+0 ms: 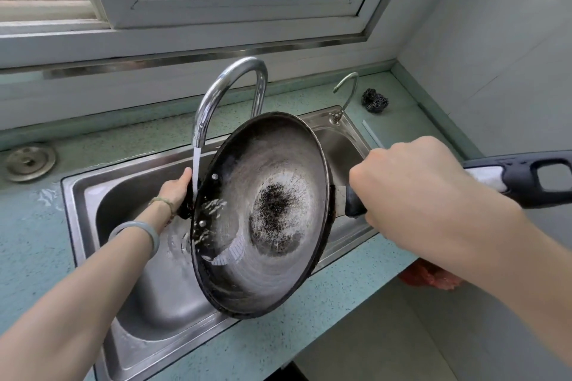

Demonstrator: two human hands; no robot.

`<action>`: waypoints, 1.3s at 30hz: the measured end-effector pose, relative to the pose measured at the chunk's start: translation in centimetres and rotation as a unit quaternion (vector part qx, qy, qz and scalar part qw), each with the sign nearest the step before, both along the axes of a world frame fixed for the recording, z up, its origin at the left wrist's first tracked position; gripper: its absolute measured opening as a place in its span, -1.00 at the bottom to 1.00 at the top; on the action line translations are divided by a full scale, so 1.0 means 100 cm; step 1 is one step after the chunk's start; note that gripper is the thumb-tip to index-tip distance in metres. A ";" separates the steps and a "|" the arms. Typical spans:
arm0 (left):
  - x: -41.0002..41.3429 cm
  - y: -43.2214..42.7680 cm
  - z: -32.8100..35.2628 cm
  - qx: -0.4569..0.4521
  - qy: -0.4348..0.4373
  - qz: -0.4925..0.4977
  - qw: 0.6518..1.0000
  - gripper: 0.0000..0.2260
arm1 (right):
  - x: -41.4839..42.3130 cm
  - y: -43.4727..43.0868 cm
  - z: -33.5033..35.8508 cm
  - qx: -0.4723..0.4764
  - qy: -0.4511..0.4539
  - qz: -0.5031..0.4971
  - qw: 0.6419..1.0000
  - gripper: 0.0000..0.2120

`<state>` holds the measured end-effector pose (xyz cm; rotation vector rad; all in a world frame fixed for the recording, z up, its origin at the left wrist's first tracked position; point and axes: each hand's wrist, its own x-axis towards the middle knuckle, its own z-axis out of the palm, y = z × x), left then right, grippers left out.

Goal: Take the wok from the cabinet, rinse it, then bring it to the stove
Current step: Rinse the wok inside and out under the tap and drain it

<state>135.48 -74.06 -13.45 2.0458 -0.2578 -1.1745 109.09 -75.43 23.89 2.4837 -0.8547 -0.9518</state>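
Note:
A dark, worn wok (pixel 263 235) is held tilted over the steel sink (pixel 93 210), its inside facing me. My left hand (pixel 176 189) grips the small helper handle on the wok's left rim. My right hand (pixel 411 195) is closed around the long black and white handle (pixel 526 179) on the right. Water streams from the curved chrome faucet (pixel 229 90) onto the wok's left inner wall and splashes there.
A steel wool scrubber (pixel 375 100) lies on the green countertop (pixel 31 241) behind the sink, next to a small second tap (pixel 345 96). A round sink strainer (pixel 29 161) rests at the left. A window sits behind, a tiled wall at the right.

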 end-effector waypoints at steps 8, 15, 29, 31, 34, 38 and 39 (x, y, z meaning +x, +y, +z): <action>-0.005 -0.005 -0.003 -0.013 -0.019 -0.012 1.000 -0.49 | -0.019 -0.003 -0.003 -0.018 0.000 0.011 1.000 -0.88; -0.001 0.025 0.006 -0.022 -0.040 -0.046 0.998 -0.58 | -0.028 -0.026 -0.026 0.002 0.001 -0.007 1.000 -0.87; 0.077 0.138 0.042 0.021 -0.118 0.124 0.985 -0.50 | -0.041 -0.095 -0.226 0.173 -0.172 -0.085 0.966 -0.70; 0.082 0.146 0.050 0.062 -0.121 0.127 0.983 -0.44 | -0.039 -0.098 -0.252 0.190 -0.195 -0.085 0.958 -0.69; 0.085 0.157 0.067 0.135 -0.151 0.110 0.973 -0.40 | -0.032 -0.097 -0.282 0.216 -0.222 -0.073 0.948 -0.63; 0.078 0.176 0.081 0.041 -0.116 0.167 0.978 -0.54 | -0.018 -0.090 -0.310 0.240 -0.251 -0.073 0.935 -0.61; 0.074 0.180 0.085 0.013 -0.107 0.187 0.976 -0.60 | -0.014 -0.089 -0.316 0.240 -0.256 -0.073 0.934 -0.60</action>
